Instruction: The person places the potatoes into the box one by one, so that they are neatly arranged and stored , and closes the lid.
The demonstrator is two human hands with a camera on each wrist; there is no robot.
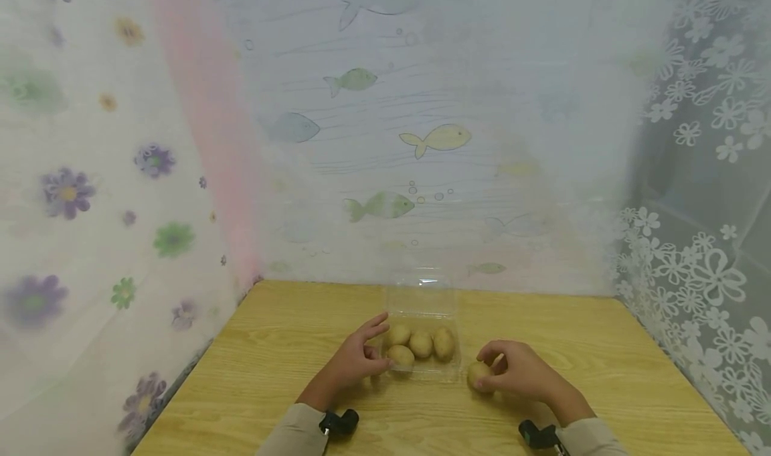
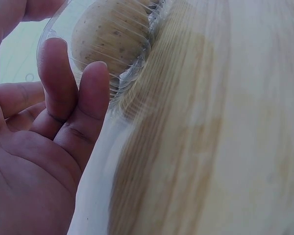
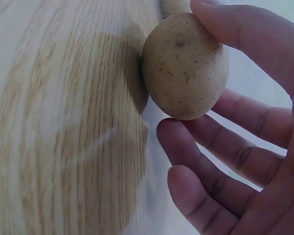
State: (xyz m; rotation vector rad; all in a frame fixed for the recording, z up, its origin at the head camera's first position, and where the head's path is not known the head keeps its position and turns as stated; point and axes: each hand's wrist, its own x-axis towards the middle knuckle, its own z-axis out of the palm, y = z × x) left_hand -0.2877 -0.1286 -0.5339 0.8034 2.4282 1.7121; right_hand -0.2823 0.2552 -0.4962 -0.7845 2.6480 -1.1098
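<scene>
A clear plastic clamshell box (image 1: 421, 373) stands on the table with its lid (image 1: 419, 296) raised at the back. Several potatoes (image 1: 421, 343) lie inside it. My left hand (image 1: 355, 362) is at the box's left side, thumb by the front corner and index finger stretched toward the back. In the left wrist view, loosely bent fingers (image 2: 95, 90) are beside the clear wall, with a potato (image 2: 110, 36) behind it. Right of the box, my right hand (image 1: 519, 373) grips a single potato (image 3: 186, 68) between thumb and fingers, low over the wood; its little finger stays off the potato.
The wood-grain table (image 1: 289, 329) reaches back to a hanging sheet printed with fish (image 1: 446, 138). Flowered sheets (image 1: 66, 195) close in the left side, and a lace-patterned curtain (image 1: 711, 275) hangs at the right. Black wrist cameras (image 1: 340, 422) sit on both forearms.
</scene>
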